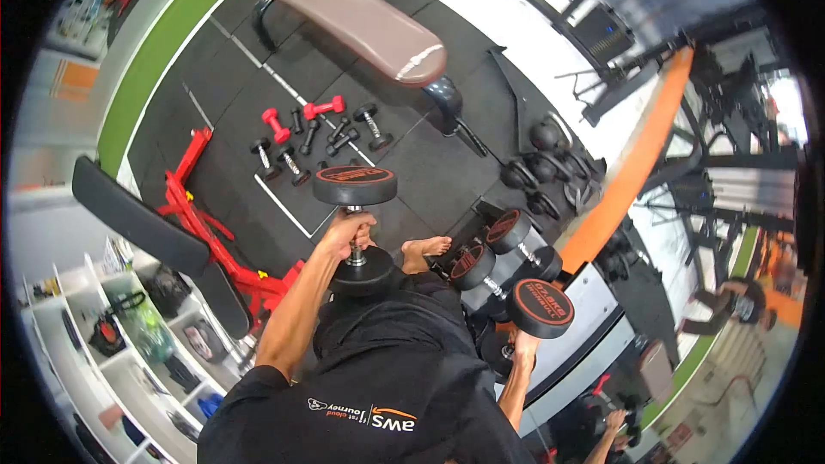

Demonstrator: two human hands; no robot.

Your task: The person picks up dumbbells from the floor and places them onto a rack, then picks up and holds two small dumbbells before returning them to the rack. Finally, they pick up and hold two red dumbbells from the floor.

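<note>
- Left hand [347, 234] is wrapped tight round the handle of a black dumbbell [354, 186], fist fully closed, the bar standing nearly upright with one orange-lettered plate above the fist and the other plate below it.
- Right hand [522, 349] is lower and further out to that side, and it looks clamped on the handle of a second dumbbell [540, 308]. The fingers are mostly hidden behind the orange-ringed plate, so that grip is a fair reading rather than a clear sight.
- Between the two hands there is a black shirt [387, 378] below and a bare foot [425, 247] on the dark mat just beside the left fist.
- Just above the right hand, more heavy dumbbells sit on a rack [503, 245], with kettlebells [541, 163] beyond them.
- Past the left dumbbell, a scatter of small dumbbells [309, 133] lies on the floor, two of them red, and beyond those a brown padded bench [352, 17].
- Out to the left of the left arm are a red frame [202, 223] and white shelves [129, 352].
</note>
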